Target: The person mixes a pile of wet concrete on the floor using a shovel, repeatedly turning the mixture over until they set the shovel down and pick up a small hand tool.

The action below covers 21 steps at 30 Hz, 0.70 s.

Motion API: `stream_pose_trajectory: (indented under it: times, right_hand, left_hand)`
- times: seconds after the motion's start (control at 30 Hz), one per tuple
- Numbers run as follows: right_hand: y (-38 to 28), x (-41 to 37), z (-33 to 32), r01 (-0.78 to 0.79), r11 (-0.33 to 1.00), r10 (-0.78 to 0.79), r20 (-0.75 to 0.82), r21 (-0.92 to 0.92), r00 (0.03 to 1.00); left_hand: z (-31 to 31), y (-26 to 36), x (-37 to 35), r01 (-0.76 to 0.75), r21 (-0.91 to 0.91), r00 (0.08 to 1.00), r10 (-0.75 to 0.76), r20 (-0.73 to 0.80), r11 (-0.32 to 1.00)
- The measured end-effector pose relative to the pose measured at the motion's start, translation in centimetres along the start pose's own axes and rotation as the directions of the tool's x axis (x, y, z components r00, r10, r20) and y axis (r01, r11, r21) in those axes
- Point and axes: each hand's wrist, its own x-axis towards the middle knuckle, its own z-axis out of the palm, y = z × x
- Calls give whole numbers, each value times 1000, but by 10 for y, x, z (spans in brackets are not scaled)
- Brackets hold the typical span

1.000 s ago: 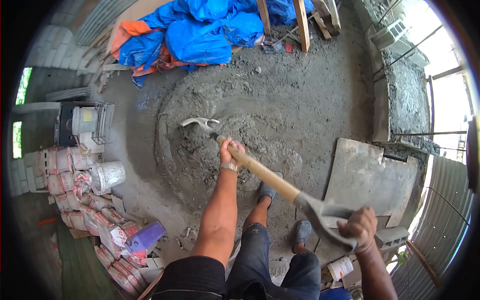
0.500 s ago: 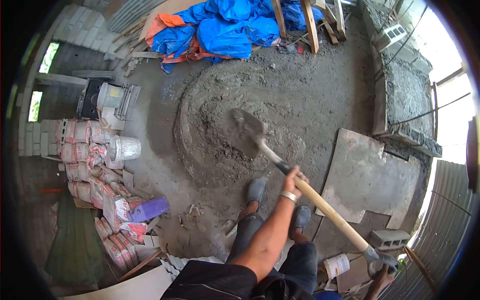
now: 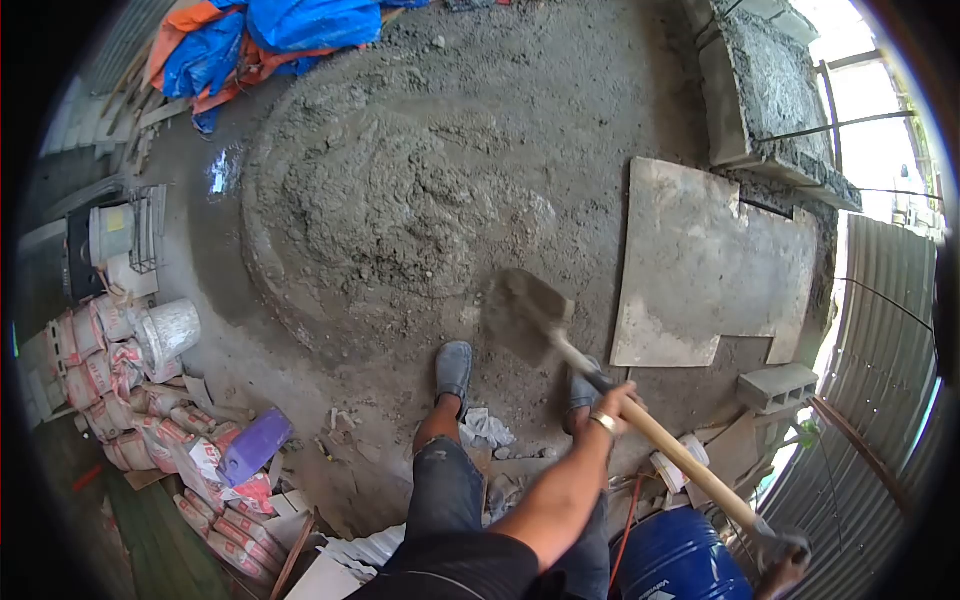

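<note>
My left hand (image 3: 618, 407) is wrapped round the wooden shaft of a shovel (image 3: 690, 462), near its dark collar, with a light band at the wrist. At the lower right, my right hand (image 3: 784, 574) holds the D-shaped grip at the shovel's end, partly cut off by shadow at the edge. The shovel's blade (image 3: 530, 310) is blurred and hangs just in front of my feet, by the near edge of a wide mound of wet grey mix (image 3: 390, 190).
Cement bags (image 3: 90, 350), a metallic bucket (image 3: 168, 332) and a purple container (image 3: 253, 446) lie left. A blue-orange tarp (image 3: 300, 25) is at the top. To the right are a flat board (image 3: 710, 265) and a hollow block (image 3: 777, 388); a blue drum (image 3: 680, 560) stands below.
The shovel blade has come back from the middle of the mix toward my feet. The view has shifted right and down, bringing the blue drum into sight. Both hands keep their hold.
</note>
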Motion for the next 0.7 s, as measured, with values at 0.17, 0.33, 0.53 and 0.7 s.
stream_pose_trajectory:
  times: [0.17,0.33,0.53,0.7]
  right_hand:
    - [-112,-103,174,-85,920,-7,234,382,972]
    - [-126,-129,200,-284,848,24,504,448,863]
    - [-161,-127,188,-450,881,4,949,146,315]
    - [-149,-86,206,549,832,40,981,73,-192]
  left_hand:
    - [-83,241,-91,-414,98,889,425,-169,905]
    - [-89,266,-154,-513,175,725,534,-435,840]
    - [-66,278,-234,-596,507,430,781,-453,623]
    - [23,266,-305,-380,833,115,914,-389,402]
